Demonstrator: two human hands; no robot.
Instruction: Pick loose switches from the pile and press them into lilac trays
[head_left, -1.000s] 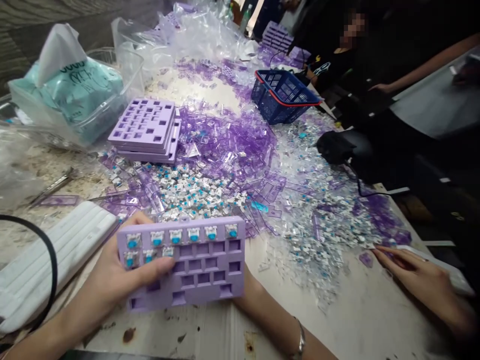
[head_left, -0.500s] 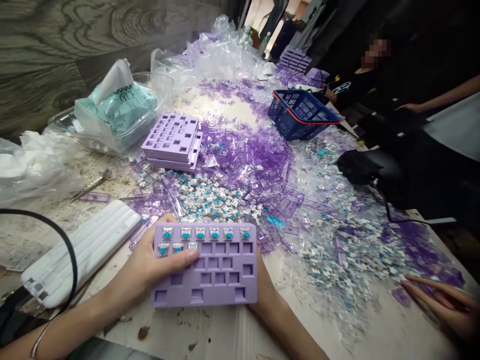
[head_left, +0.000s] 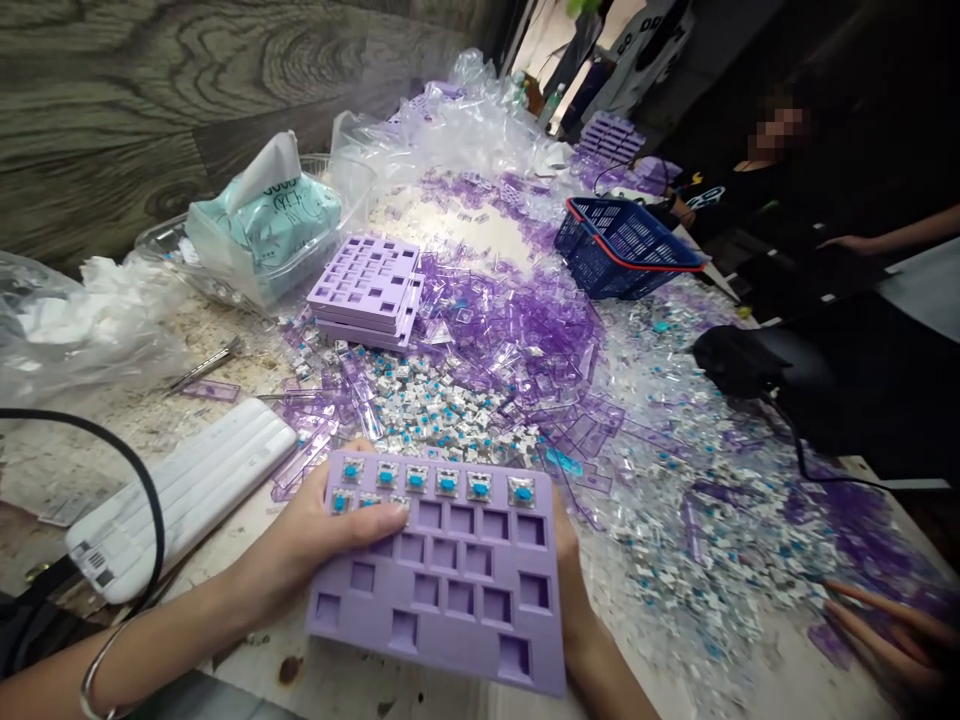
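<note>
My left hand (head_left: 322, 525) grips the left end of a light purple key-switch tray (head_left: 405, 590) with square sockets. Its thumb lies across the front, on the second row. White switches with blue centres (head_left: 448, 484) fill the top row, and a few more sit at the left of the second row, partly under the thumb. Behind the tray's right edge is my right hand (head_left: 570, 560); its fingers are hidden by the tray. Just beyond the tray lies a heap of loose white and blue switches (head_left: 435, 405).
A stack of purple trays (head_left: 367, 285), purple plastic pieces (head_left: 517, 310) and a blue basket (head_left: 630, 250) stand beyond. A white power strip (head_left: 187, 490) and tweezers (head_left: 206, 365) lie left. Another person's hand (head_left: 885, 630) reaches into the switches at right.
The view has swung left and up, so the surroundings have shifted right and down. The tray has tilted, its right end now lower and nearer. My left hand keeps its grip.
</note>
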